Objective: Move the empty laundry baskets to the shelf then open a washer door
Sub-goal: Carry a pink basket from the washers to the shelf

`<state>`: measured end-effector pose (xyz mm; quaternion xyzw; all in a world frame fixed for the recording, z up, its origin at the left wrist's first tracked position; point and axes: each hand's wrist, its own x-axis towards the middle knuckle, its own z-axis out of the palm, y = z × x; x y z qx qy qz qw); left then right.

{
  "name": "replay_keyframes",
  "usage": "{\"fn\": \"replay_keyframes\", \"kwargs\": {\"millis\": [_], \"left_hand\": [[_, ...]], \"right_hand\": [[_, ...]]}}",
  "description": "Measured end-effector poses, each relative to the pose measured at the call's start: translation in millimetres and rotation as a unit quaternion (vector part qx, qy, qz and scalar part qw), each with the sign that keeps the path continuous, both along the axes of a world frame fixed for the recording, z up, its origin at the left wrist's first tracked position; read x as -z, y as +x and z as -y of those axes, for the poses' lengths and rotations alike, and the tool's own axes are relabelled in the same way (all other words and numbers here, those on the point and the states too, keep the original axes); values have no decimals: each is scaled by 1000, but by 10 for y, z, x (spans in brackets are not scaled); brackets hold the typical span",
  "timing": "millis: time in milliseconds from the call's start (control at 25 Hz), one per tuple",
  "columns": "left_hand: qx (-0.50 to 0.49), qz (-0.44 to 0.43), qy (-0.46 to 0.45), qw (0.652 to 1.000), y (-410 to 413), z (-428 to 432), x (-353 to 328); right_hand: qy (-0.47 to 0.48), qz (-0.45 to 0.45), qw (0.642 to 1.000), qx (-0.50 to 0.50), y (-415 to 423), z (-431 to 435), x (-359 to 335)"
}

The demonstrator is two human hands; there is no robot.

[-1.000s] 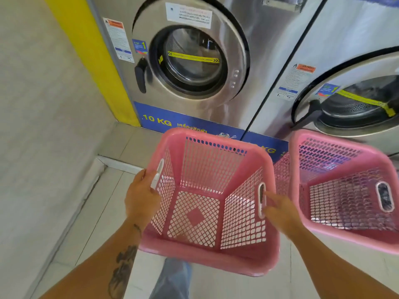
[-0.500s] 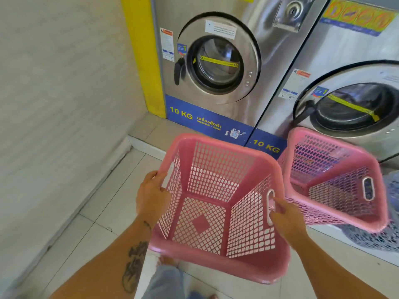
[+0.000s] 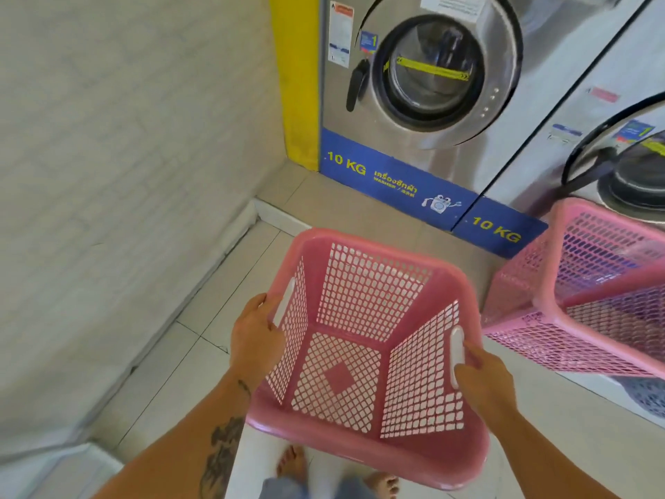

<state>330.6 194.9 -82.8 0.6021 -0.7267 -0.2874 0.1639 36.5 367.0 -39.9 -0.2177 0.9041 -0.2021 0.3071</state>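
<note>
I hold an empty pink laundry basket (image 3: 370, 293) in the air in front of me, above the tiled floor. My left hand (image 3: 255, 336) grips its left handle slot and my right hand (image 3: 482, 376) grips its right handle slot. A second pink basket (image 3: 575, 318) rests to the right, on top of a grey-blue basket, in front of the right washer. The left washer's round door (image 3: 439, 70) is shut, with a black handle (image 3: 356, 84) on its left side. The right washer's door (image 3: 633, 174) is partly out of frame.
A pale wall (image 3: 126, 156) runs along the left. A yellow panel (image 3: 293, 77) stands beside the left washer. A raised tiled step (image 3: 273, 214) lies under the washers. My bare feet (image 3: 295, 462) show at the bottom.
I have stepped back from the washers with the basket in both hands. The view has shifted left, so the second basket sits farther right.
</note>
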Motion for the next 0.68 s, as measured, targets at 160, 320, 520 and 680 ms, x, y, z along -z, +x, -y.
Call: {"fn": "replay_keyframes", "kwargs": {"millis": [160,320,520,680], "left_hand": [[-4,20,-6,1000,317,321,442],[28,22,-50,998,535,820,1207],[41,39,-93,994,630,1146,1923],[31,41,-95,994,702,1192,2231]], "right_hand": [[-11,25,999,21,259,311,426],[-22,64,996,53,427,659,1304],[-51,80,994,44,555,890,2003],[-70,61,996,5,640,897,2302]]}}
